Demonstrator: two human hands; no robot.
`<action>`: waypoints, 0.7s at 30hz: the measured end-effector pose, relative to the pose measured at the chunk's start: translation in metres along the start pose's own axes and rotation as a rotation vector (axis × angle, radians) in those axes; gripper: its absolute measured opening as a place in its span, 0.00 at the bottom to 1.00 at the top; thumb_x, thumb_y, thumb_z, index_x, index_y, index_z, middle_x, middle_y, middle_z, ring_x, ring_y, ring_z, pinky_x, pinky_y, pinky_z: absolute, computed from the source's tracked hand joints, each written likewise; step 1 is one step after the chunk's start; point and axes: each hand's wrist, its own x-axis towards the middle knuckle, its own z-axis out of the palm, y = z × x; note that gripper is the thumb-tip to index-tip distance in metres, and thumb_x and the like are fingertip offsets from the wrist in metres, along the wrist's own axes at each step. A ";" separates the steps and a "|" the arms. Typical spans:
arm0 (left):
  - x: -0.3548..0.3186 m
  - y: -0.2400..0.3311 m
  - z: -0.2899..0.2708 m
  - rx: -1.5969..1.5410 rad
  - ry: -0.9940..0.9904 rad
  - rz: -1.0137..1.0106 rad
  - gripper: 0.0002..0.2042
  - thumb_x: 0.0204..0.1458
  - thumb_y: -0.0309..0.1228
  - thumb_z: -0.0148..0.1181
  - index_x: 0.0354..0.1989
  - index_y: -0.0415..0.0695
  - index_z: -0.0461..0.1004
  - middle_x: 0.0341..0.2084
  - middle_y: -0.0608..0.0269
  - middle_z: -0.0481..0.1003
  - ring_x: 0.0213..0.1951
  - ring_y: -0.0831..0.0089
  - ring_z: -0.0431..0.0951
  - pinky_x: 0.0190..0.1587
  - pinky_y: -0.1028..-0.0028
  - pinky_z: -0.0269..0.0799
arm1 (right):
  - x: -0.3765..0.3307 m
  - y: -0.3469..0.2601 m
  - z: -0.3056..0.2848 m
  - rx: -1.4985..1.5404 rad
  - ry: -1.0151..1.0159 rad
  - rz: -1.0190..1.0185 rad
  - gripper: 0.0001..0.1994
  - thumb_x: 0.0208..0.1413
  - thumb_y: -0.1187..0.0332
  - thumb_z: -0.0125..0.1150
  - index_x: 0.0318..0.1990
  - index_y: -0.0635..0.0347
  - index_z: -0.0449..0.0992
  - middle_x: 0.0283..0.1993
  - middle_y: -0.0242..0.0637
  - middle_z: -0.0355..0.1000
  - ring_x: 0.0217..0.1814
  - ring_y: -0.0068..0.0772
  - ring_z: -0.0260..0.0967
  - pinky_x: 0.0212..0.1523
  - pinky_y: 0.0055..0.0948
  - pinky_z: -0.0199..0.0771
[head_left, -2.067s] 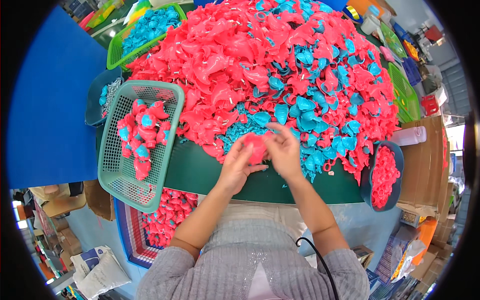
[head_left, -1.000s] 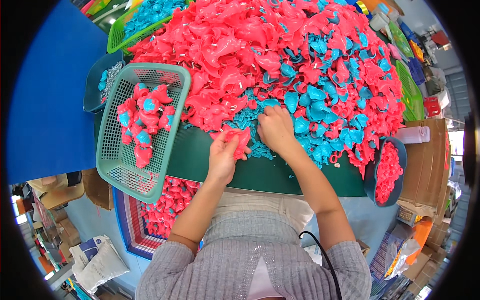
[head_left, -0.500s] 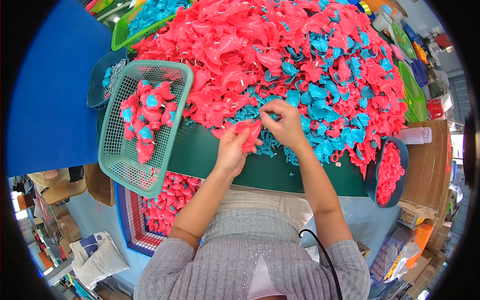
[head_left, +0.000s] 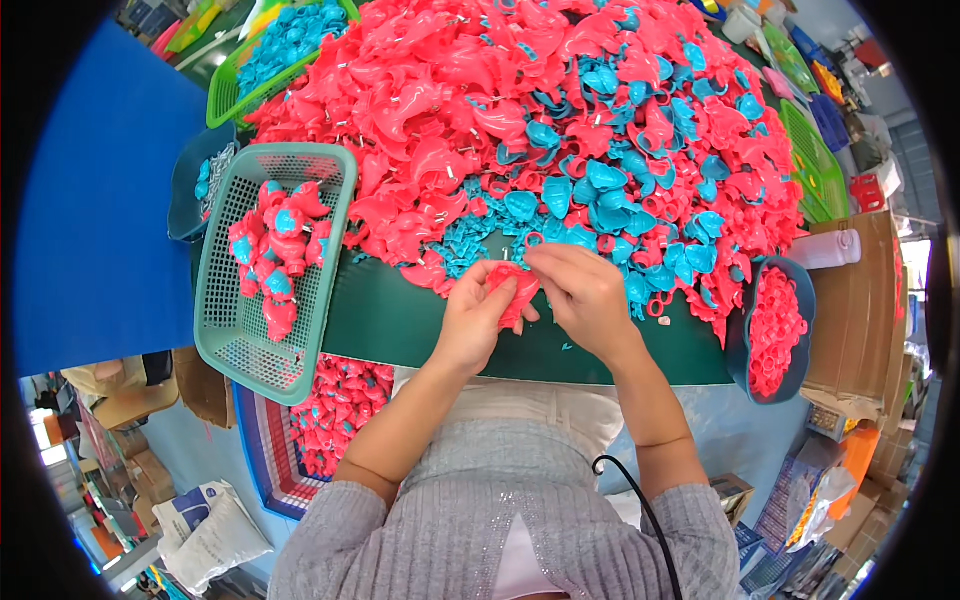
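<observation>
- Plastic, judging by the shine, seems to make up the pink piece point(head_left: 516, 292), so it should be light, fairly stiff and a little slippery, with thin edges that may flex or crack if squeezed hard.
- The safest hold is probably on its curved sides, thumb on one face and fingers behind, with light pressure.
- It looks bright pink, smooth and rounded like a shell; fingers hide its full outline.
- It is in the left hand point(head_left: 474, 325), over the dark green surface point(head_left: 400, 320), just nearer the person than the small blue parts point(head_left: 462, 242).
- The left grip pinches the pink piece between thumb and fingers.
- The right hand point(head_left: 592, 295) has its grip drawn together beside the piece's upper right edge; I cannot tell whether something small is pinched there.
- Beyond lies a big pink heap point(head_left: 430, 100); at left, a green basket point(head_left: 337, 255) holds pink-and-blue figures point(head_left: 287, 248).
</observation>
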 end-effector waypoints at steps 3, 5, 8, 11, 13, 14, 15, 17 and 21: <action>-0.002 0.002 0.004 -0.021 -0.009 0.014 0.06 0.60 0.27 0.49 0.41 0.38 0.64 0.30 0.56 0.75 0.25 0.70 0.78 0.21 0.77 0.70 | -0.001 0.001 0.000 0.003 0.087 -0.108 0.10 0.43 0.79 0.65 0.36 0.63 0.78 0.35 0.41 0.76 0.42 0.40 0.75 0.40 0.34 0.74; -0.004 0.002 0.008 -0.056 -0.031 0.006 0.06 0.60 0.27 0.49 0.42 0.38 0.63 0.30 0.56 0.75 0.25 0.69 0.78 0.21 0.77 0.70 | -0.004 0.004 0.002 -0.020 0.099 -0.149 0.10 0.43 0.79 0.65 0.36 0.63 0.78 0.35 0.41 0.77 0.43 0.41 0.75 0.41 0.34 0.74; -0.007 0.006 0.010 -0.109 -0.044 -0.014 0.07 0.59 0.26 0.50 0.42 0.38 0.63 0.30 0.55 0.75 0.25 0.69 0.78 0.21 0.76 0.70 | -0.006 0.005 0.003 0.009 0.111 -0.169 0.09 0.42 0.78 0.66 0.35 0.64 0.78 0.35 0.40 0.77 0.45 0.42 0.75 0.42 0.35 0.73; -0.008 0.010 0.009 -0.126 -0.061 -0.044 0.08 0.58 0.25 0.51 0.43 0.38 0.62 0.29 0.55 0.75 0.25 0.68 0.78 0.20 0.76 0.70 | -0.009 0.006 0.001 0.147 0.121 -0.113 0.08 0.42 0.78 0.67 0.33 0.65 0.78 0.36 0.40 0.77 0.47 0.42 0.75 0.43 0.35 0.73; -0.010 0.012 0.008 -0.129 -0.077 -0.063 0.08 0.58 0.25 0.51 0.44 0.38 0.62 0.29 0.54 0.75 0.24 0.67 0.78 0.19 0.76 0.70 | -0.009 0.007 -0.001 0.241 0.126 -0.079 0.08 0.42 0.78 0.67 0.33 0.65 0.78 0.36 0.39 0.78 0.48 0.42 0.75 0.43 0.35 0.73; -0.011 0.013 0.007 -0.119 -0.094 -0.070 0.09 0.57 0.24 0.52 0.44 0.39 0.61 0.28 0.53 0.75 0.23 0.66 0.78 0.19 0.75 0.69 | -0.008 0.006 -0.003 0.242 0.098 -0.090 0.08 0.42 0.78 0.66 0.33 0.65 0.78 0.35 0.39 0.78 0.47 0.42 0.75 0.43 0.35 0.73; -0.012 0.014 0.007 -0.109 -0.111 -0.078 0.09 0.57 0.24 0.52 0.44 0.39 0.61 0.28 0.53 0.74 0.23 0.66 0.78 0.18 0.75 0.69 | -0.007 0.005 -0.003 0.242 0.070 -0.101 0.08 0.42 0.79 0.66 0.32 0.65 0.78 0.35 0.39 0.78 0.47 0.42 0.75 0.44 0.35 0.73; -0.012 0.016 0.009 -0.116 -0.108 -0.076 0.10 0.57 0.24 0.52 0.43 0.39 0.60 0.28 0.52 0.75 0.23 0.66 0.77 0.18 0.75 0.69 | -0.008 0.006 -0.003 0.248 0.062 -0.093 0.08 0.42 0.79 0.66 0.32 0.65 0.78 0.35 0.38 0.78 0.47 0.41 0.75 0.44 0.35 0.73; -0.012 0.017 0.009 -0.131 -0.108 -0.073 0.09 0.57 0.23 0.51 0.43 0.40 0.59 0.27 0.52 0.75 0.22 0.66 0.77 0.18 0.75 0.69 | -0.011 0.006 0.001 0.182 0.096 -0.103 0.08 0.41 0.79 0.67 0.32 0.64 0.79 0.36 0.37 0.78 0.47 0.41 0.75 0.41 0.33 0.72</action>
